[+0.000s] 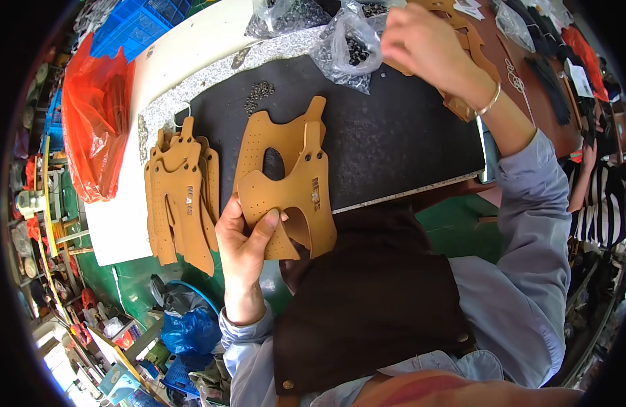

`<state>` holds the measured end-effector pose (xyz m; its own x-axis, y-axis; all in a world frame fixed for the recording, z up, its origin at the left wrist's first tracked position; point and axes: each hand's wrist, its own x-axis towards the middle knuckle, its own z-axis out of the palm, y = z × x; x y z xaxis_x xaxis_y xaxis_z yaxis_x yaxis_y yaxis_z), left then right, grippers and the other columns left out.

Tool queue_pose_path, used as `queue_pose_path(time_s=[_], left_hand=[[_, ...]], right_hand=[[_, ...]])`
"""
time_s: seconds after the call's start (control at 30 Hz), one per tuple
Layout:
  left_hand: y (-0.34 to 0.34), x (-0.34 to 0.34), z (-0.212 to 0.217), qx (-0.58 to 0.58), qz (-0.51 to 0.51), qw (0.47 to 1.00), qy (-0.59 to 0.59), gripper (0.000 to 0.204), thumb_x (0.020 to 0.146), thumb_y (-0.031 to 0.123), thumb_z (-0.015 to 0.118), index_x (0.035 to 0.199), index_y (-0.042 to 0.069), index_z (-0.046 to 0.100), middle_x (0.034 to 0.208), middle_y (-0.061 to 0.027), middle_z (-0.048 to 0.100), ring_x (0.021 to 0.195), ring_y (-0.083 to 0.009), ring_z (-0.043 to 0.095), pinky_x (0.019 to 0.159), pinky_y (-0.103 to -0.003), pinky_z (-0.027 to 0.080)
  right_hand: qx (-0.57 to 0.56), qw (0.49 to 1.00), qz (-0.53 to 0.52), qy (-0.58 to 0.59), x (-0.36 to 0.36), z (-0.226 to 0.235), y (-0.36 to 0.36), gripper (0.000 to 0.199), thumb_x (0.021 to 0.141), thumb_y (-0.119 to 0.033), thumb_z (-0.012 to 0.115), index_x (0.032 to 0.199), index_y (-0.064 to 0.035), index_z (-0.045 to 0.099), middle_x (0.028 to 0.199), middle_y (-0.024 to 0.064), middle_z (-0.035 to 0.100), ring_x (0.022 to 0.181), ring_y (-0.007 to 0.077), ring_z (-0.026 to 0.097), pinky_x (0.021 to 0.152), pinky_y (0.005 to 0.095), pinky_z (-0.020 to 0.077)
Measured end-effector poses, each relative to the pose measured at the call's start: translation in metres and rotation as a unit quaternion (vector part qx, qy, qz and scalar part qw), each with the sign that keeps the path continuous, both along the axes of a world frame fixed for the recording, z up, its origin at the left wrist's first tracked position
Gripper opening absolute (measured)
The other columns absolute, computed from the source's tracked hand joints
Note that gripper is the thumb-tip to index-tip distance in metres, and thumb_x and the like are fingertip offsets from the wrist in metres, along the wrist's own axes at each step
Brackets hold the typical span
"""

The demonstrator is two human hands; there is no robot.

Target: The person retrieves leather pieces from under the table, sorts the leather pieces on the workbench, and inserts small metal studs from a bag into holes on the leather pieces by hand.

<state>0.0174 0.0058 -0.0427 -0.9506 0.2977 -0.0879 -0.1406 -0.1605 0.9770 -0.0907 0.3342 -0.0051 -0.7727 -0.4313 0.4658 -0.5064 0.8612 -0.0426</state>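
Note:
My left hand [248, 241] is closed on the lower edge of a tan leather piece [286, 193], thumb on top. This piece has rows of small holes, a cut-out, dark snaps and punched letter shapes; a second similar leather panel [255, 136] shows behind it, and I cannot tell whether they are joined. At the far right of the mat, my right hand [425, 51] is over more tan leather pieces [486, 61], beside a clear plastic bag [353, 51] of small dark parts. Its fingers are blurred, and anything in them is hidden.
A stack of tan leather pieces [180, 197] lies left on the black mat [408, 129]. Small metal parts [260, 93] are heaped near another bag of dark parts [286, 17]. A red plastic bag [96, 122] hangs at the table's left. Another person's arm [587, 169] shows far right.

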Motion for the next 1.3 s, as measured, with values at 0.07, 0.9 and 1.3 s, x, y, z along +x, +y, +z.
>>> queue_pose_path(time_s=[0.07, 0.9, 1.3], left_hand=[[0.003, -0.002, 0.001, -0.002, -0.010, 1.000, 0.003, 0.024, 0.080, -0.004, 0.057, 0.103, -0.003, 0.052, 0.086, -0.0083, 0.061, 0.077, -0.0119, 0.058, 0.073, -0.023, 0.047], [0.015, -0.007, 0.010, -0.041, -0.024, 0.999, 0.006, 0.013, 0.084, 0.000, 0.052, 0.097, -0.003, 0.051, 0.085, -0.0075, 0.061, 0.075, -0.0099, 0.059, 0.070, -0.022, 0.047], [0.024, 0.002, 0.024, -0.056, -0.019, 0.998, 0.037, 0.022, 0.082, -0.001, 0.054, 0.103, -0.001, 0.050, 0.082, -0.0067, 0.062, 0.074, -0.0093, 0.058, 0.067, -0.023, 0.046]], right_hand=[[0.058, 0.997, 0.041, -0.018, 0.007, -0.017, 0.006, 0.009, 0.064, -0.011, 0.069, 0.065, -0.0086, 0.060, 0.076, 0.0007, 0.045, 0.081, 0.0183, 0.046, 0.069, 0.0306, 0.0416], [-0.489, 0.826, 0.082, -0.268, 0.030, 0.003, -0.030, 0.004, 0.084, -0.003, 0.051, 0.083, -0.0004, 0.054, 0.076, 0.0033, 0.056, 0.066, 0.0068, 0.052, 0.060, 0.0193, 0.0429], [-0.377, 0.847, 0.157, -0.339, 0.088, 0.010, -0.115, 0.007, 0.076, 0.008, 0.056, 0.080, 0.0023, 0.057, 0.082, 0.0091, 0.057, 0.068, 0.0119, 0.057, 0.059, 0.0217, 0.0445]])
